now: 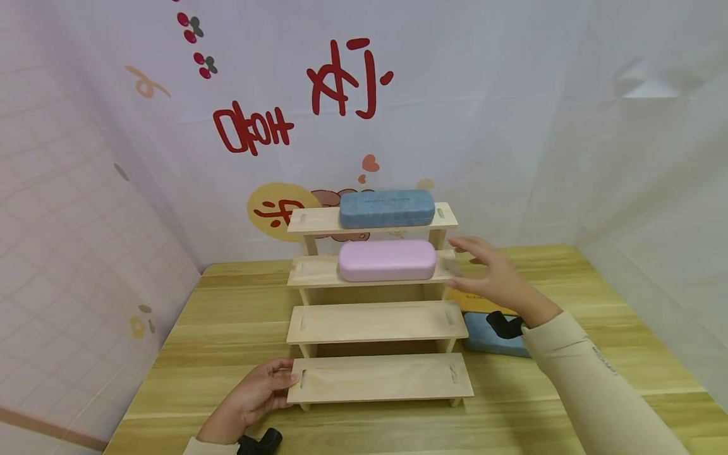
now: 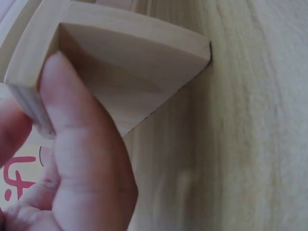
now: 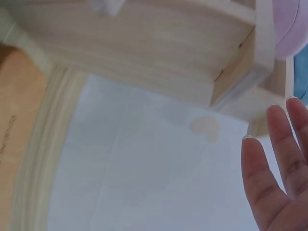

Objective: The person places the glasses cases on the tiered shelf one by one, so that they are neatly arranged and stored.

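A light wooden stepped rack (image 1: 378,321) with several tiers stands in the middle of the table. My left hand (image 1: 258,393) pinches the left end of its lowest board; in the left wrist view the thumb (image 2: 79,139) lies against the board's underside near the side support. A pink glasses case (image 1: 388,260) lies on the second tier from the top, and a blue glasses case (image 1: 387,208) on the top one. My right hand (image 1: 491,275) is beside the pink case's tier at the right, fingers spread and holding nothing.
On the table (image 1: 239,322), right of the rack, lie an orange case (image 1: 474,302) and another blue case (image 1: 491,341), partly hidden by the right hand and wrist camera. A white printed sheet (image 1: 466,126) hangs behind the table.
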`<state>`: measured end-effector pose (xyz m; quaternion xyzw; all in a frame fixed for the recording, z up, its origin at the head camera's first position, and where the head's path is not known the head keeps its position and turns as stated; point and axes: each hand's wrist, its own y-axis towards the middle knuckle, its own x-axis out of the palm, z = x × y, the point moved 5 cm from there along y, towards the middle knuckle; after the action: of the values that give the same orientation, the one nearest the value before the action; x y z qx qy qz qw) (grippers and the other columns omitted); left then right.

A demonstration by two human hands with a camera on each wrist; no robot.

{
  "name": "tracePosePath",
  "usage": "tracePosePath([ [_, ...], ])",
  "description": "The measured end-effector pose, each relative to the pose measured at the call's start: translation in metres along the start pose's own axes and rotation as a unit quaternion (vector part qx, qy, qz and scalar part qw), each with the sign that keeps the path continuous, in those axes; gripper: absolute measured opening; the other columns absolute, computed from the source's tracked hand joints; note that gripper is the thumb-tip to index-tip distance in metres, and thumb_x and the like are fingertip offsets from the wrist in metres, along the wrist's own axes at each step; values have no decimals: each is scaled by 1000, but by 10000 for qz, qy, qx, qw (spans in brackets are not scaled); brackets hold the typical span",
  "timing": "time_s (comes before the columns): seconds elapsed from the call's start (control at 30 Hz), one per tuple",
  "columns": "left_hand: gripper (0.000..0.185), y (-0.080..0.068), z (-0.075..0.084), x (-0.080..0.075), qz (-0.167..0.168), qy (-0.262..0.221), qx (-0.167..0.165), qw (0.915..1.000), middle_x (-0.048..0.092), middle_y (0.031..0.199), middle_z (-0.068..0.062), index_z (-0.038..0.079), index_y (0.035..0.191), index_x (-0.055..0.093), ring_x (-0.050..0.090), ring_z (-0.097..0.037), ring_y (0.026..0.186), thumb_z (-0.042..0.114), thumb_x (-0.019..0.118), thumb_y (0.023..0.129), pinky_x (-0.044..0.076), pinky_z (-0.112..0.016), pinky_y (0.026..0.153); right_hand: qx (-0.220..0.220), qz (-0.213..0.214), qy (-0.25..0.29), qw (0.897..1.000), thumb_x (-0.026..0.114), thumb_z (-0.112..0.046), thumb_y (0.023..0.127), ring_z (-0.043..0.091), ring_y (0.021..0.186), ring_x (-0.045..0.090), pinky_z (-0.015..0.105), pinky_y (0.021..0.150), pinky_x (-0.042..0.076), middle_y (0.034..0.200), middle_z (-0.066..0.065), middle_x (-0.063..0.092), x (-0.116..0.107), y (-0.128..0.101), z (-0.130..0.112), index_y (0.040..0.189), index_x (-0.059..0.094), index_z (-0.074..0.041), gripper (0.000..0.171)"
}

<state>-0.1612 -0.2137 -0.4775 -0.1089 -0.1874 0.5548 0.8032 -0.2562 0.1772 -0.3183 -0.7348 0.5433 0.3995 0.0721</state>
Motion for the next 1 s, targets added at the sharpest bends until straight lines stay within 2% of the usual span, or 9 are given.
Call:
tracePosePath([
  [0.3,54,1,0,0,-31,-25,-15,10000,55,97,-6,-12,129,28,59,-17,82,11,55,88,49,-30,66,417,398,92,9983,71,-20,77,23,115,41,46,89,36,130,3,43,-16,-25,23,134,40,-20,65],
  [0.53,53,1,0,0,-72,-16,-9,10000,56,98,-6,-11,129,28,59,-17,81,11,55,89,49,-30,66,759,575,170,9953,65,-19,83,20,115,41,18,85,37,131,6,42,-25,-48,41,138,34,-24,63],
  [0.63,53,1,0,0,-40,16,-28,10000,55,98,-6,-11,129,28,58,-17,81,11,55,89,48,-29,65,917,673,246,9932,62,-19,85,18,114,41,13,83,36,130,3,43,-29,-59,50,138,34,-25,61],
  [0.8,55,1,1,1,4,51,-35,10000,55,99,-6,-12,129,28,58,-17,81,12,56,88,48,-30,65,1080,778,328,9906,61,-17,86,12,112,41,11,81,36,128,-2,43,-33,-76,62,138,34,-25,59],
  [1.0,55,0,2,1,64,-29,-66,10000,55,97,-6,-12,129,28,59,-17,80,11,57,87,48,-29,65,1256,726,158,9893,60,-21,87,6,112,41,8,80,36,130,-2,42,-34,-91,77,139,32,-24,59],
])
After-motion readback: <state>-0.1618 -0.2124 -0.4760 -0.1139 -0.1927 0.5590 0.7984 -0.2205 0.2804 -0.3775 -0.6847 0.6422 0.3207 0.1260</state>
